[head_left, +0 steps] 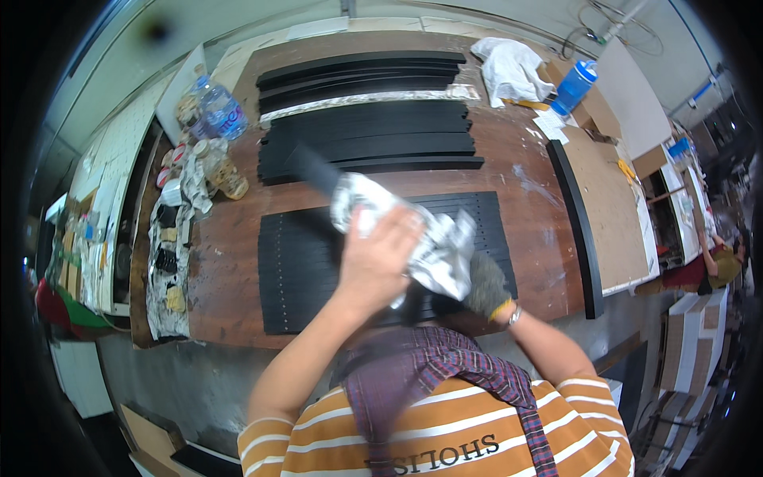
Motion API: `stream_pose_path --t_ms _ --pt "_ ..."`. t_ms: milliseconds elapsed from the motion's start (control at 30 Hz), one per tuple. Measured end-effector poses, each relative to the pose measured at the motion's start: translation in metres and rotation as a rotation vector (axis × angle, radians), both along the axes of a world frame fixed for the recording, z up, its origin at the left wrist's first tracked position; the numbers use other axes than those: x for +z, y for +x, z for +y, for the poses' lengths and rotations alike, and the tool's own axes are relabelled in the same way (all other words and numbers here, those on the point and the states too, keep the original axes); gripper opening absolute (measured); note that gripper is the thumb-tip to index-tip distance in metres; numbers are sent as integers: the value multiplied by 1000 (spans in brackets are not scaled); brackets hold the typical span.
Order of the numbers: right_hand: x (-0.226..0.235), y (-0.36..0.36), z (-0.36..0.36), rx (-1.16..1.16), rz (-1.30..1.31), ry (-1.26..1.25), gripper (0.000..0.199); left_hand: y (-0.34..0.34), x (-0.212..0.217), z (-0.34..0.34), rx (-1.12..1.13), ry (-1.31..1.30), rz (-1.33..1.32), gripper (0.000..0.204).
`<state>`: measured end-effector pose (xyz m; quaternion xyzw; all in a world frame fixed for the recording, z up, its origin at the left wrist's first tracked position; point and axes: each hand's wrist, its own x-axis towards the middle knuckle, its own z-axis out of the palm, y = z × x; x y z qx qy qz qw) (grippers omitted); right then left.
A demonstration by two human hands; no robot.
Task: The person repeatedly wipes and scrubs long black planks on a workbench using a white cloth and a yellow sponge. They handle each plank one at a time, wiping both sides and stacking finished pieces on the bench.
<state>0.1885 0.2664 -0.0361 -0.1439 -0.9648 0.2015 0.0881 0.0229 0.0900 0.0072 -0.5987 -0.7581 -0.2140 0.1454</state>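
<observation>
A white, crumpled cloth (447, 258) is wrapped over a dark slat (316, 170), which slants up to the left and is blurred by motion. My bare left hand (380, 253) is closed around the cloth from above. On my right hand (486, 288) is a grey knit glove with a yellow cuff. Its fingers are curled at the slat's near right end, in line with the slat and partly hidden by the cloth. Beneath both hands lies a flat panel of black slats (298, 274) set side by side, with a row of small light dots near its left edge.
Farther back are two stacks of black slats (366, 131) with a whitish strip (373, 102) between them. At left stand a large plastic bottle (221, 110), a stained jar (222, 168) and a messy tray (168, 262). A blue bottle (574, 87), white cloth bundle (509, 67) and black bar (576, 226) lie right.
</observation>
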Motion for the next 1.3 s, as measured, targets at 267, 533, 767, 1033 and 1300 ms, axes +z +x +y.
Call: stream_pose_path --t_ms 267,533,767,1033,1300 --pt "11 71 -27 -78 -245 -195 36 -115 -31 -70 368 391 -655 14" --pt "4 84 -30 -150 -352 -222 45 -83 -24 -72 312 459 -731 19" --pt "4 69 -16 69 47 -314 41 -113 -61 -102 475 1202 -1506 26" --pt "16 -59 47 70 -173 -44 38 -69 -127 -144 876 633 -936 36" --pt "-43 -229 58 238 -191 153 29 -57 -143 -140 803 542 -565 27"
